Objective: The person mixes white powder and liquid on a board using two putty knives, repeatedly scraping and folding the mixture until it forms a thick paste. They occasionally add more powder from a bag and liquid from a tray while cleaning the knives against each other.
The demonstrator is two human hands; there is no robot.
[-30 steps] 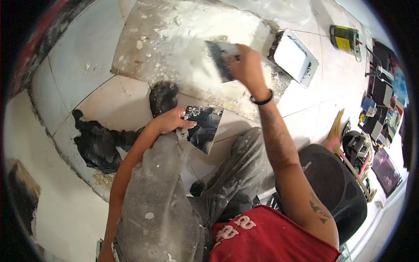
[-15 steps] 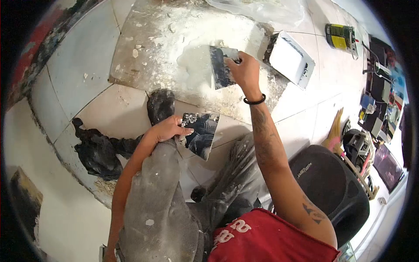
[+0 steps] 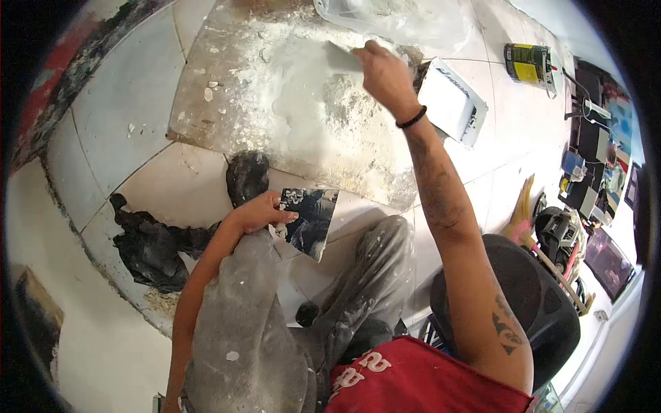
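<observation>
My right hand (image 3: 387, 74) grips a flat scraper blade (image 3: 344, 58), tilted so that little of its face shows, over the upper part of a plaster-covered board (image 3: 200, 117). Pale wet paste (image 3: 299, 103) is spread across the middle of that board. Near my knee, my left hand (image 3: 261, 212) is closed on the edge of a second dark, rectangular scraper (image 3: 310, 221), which has white smears on it and is held apart from the board.
Clear plastic (image 3: 413, 24) lies at the board's top edge. A white tray (image 3: 451, 100) is right of the board, with a paint can (image 3: 530, 63) beyond. Black cloth (image 3: 148, 251) lies at left. A black chair (image 3: 544, 296) and a broom (image 3: 523, 210) stand at right.
My right hand has moved up and away from me with its scraper, whose blade has turned more edge-on. My left hand and its scraper have shifted only slightly in view.
</observation>
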